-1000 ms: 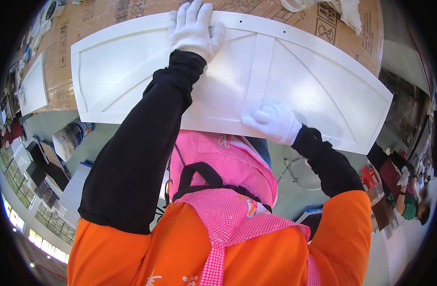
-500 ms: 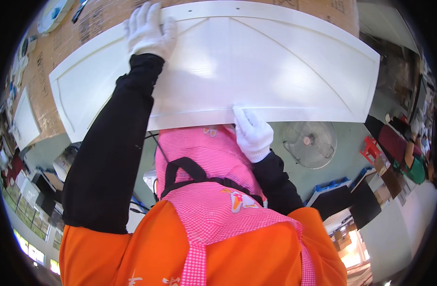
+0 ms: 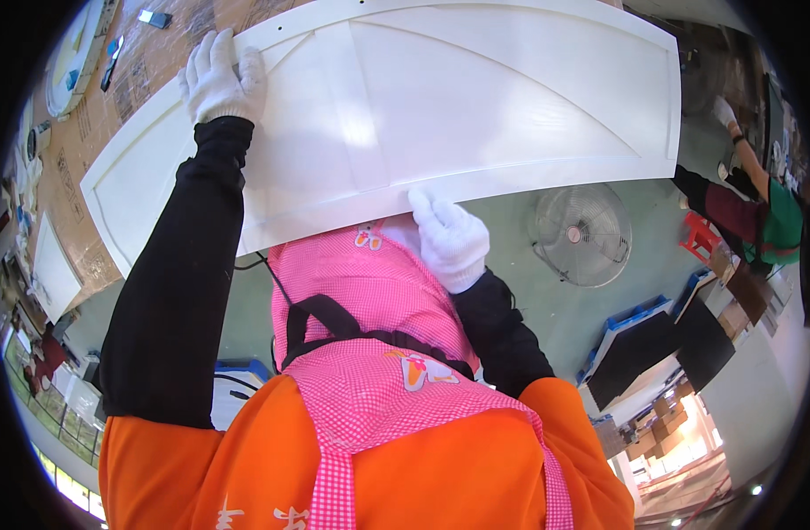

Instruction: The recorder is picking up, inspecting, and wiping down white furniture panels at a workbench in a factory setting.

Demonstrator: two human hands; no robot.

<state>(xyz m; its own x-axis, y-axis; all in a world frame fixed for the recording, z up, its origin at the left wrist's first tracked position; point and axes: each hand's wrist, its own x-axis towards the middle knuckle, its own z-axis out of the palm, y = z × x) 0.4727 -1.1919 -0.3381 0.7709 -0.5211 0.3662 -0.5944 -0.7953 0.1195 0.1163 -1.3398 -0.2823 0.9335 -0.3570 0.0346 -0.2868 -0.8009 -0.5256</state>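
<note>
**Gloved hands steady a white panel**

Fingers (image 3: 212,66) of the left hand (image 3: 219,79), in a white glove, lie spread and flat on the far left part of a large white panel (image 3: 475,97), near its upper edge; they press on its face rather than close round anything. The right hand (image 3: 449,238), also gloved in white, meets the panel's near edge close to the person's chest, its fingers curled up against that edge; whether they hook under it cannot be told. The panel has raised mouldings and a vertical rib, and it stretches across the upper part of the view, lying over a desk (image 3: 87,150) covered in brown cardboard. Below it hangs the person's pink checked apron (image 3: 369,353) over an orange top, with black sleeves. On the green floor to the right stands a round fan (image 3: 583,234), and beyond it another person (image 3: 758,212) crouches beside a red stool (image 3: 698,238).
</note>
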